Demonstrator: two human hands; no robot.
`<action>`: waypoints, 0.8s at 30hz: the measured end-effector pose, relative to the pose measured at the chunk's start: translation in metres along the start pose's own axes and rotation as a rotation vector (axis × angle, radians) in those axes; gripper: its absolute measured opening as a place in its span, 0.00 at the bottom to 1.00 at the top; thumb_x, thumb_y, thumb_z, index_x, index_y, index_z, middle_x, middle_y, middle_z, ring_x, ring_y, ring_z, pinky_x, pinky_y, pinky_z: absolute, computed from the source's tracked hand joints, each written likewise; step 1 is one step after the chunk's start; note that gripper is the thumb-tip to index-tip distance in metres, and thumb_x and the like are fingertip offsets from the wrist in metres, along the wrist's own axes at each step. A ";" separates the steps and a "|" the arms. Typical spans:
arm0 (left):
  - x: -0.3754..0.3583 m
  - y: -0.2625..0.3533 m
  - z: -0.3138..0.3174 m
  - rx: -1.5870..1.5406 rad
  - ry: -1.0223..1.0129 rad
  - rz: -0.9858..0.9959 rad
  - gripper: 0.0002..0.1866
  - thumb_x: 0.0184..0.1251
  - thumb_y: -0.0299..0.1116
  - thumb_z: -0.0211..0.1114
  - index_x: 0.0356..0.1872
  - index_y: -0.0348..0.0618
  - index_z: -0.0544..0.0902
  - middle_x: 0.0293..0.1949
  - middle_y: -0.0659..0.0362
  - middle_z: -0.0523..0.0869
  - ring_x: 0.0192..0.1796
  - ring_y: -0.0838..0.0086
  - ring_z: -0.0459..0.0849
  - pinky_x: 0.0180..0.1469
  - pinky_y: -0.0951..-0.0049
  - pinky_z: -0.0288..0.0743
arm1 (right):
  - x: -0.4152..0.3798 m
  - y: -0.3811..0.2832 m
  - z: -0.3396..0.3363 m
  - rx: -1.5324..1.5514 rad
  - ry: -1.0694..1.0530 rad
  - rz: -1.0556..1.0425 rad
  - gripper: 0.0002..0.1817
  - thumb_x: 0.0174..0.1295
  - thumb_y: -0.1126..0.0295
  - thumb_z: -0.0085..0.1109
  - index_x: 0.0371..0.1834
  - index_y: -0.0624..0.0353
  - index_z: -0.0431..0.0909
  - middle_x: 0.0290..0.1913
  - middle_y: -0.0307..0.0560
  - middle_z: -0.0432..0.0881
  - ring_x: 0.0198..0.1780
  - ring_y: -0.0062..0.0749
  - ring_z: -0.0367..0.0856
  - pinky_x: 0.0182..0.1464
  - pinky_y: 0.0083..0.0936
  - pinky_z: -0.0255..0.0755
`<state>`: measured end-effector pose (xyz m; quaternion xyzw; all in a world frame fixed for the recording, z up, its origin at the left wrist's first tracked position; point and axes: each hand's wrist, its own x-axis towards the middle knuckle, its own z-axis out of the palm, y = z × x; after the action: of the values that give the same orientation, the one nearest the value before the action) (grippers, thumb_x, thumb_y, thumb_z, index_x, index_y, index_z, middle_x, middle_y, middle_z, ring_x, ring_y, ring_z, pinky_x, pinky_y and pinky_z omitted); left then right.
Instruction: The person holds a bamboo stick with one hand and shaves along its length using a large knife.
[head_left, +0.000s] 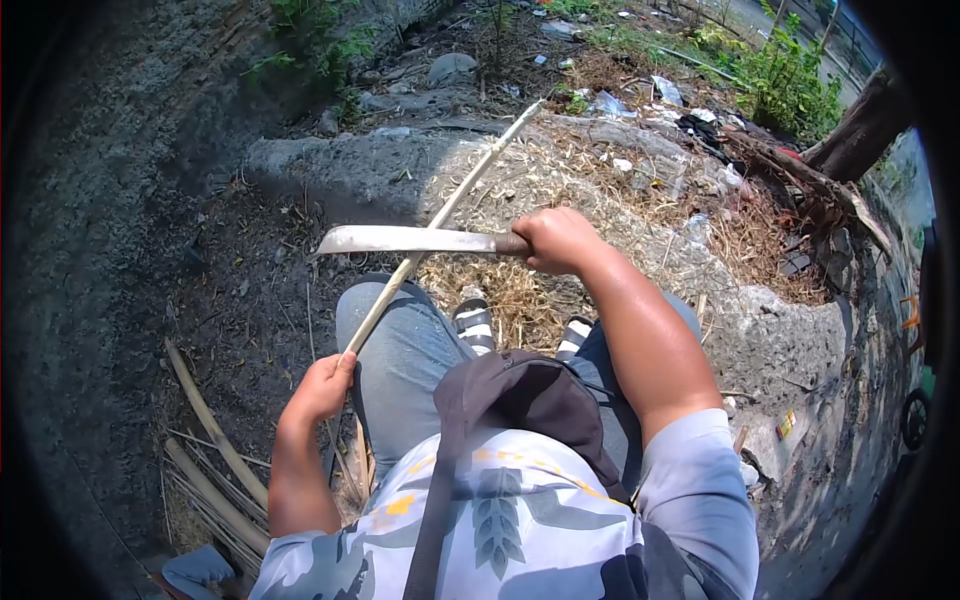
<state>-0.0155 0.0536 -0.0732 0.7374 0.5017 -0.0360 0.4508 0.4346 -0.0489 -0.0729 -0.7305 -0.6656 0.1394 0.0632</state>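
A long pale stick (465, 187) slants from lower left to upper right, and my left hand (323, 385) is closed round its lower end, beside my left knee. My right hand (560, 240) grips the dark handle of a machete (400, 239). Its broad blade points left and lies across the middle of the stick; whether the edge bites into the wood cannot be made out. The stick's upper end reaches over the shavings on the ground.
Pale shavings (530, 290) cover the ground around my sandals. Cut sticks (215, 425) lie at the lower left. A rough wall (90, 200) rises at the left. A log (865, 125) and litter lie at the upper right. Part of a person's clothing (195, 572) shows at the bottom left.
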 end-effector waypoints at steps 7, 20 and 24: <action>0.005 -0.025 0.003 -0.048 -0.003 0.034 0.30 0.88 0.55 0.50 0.30 0.40 0.78 0.25 0.67 0.74 0.30 0.79 0.69 0.33 0.70 0.68 | 0.001 0.047 -0.003 0.339 0.090 0.353 0.15 0.58 0.60 0.72 0.46 0.52 0.87 0.40 0.52 0.91 0.45 0.48 0.90 0.49 0.44 0.80; 0.000 0.005 -0.001 0.010 -0.014 0.014 0.29 0.88 0.55 0.50 0.31 0.41 0.78 0.26 0.69 0.74 0.29 0.81 0.68 0.32 0.71 0.67 | -0.001 0.013 -0.006 0.079 -0.029 0.147 0.14 0.55 0.65 0.70 0.47 0.47 0.87 0.45 0.48 0.91 0.51 0.49 0.89 0.54 0.46 0.82; 0.005 -0.009 0.000 -0.041 -0.022 -0.011 0.29 0.87 0.56 0.50 0.30 0.41 0.78 0.26 0.67 0.75 0.30 0.80 0.70 0.33 0.72 0.68 | -0.006 0.007 -0.015 0.126 0.045 0.016 0.14 0.53 0.64 0.73 0.43 0.48 0.88 0.43 0.49 0.90 0.50 0.49 0.89 0.52 0.46 0.82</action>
<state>-0.0205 0.0581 -0.0814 0.7247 0.5014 -0.0364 0.4713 0.4454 -0.0543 -0.0598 -0.7333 -0.6479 0.1654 0.1229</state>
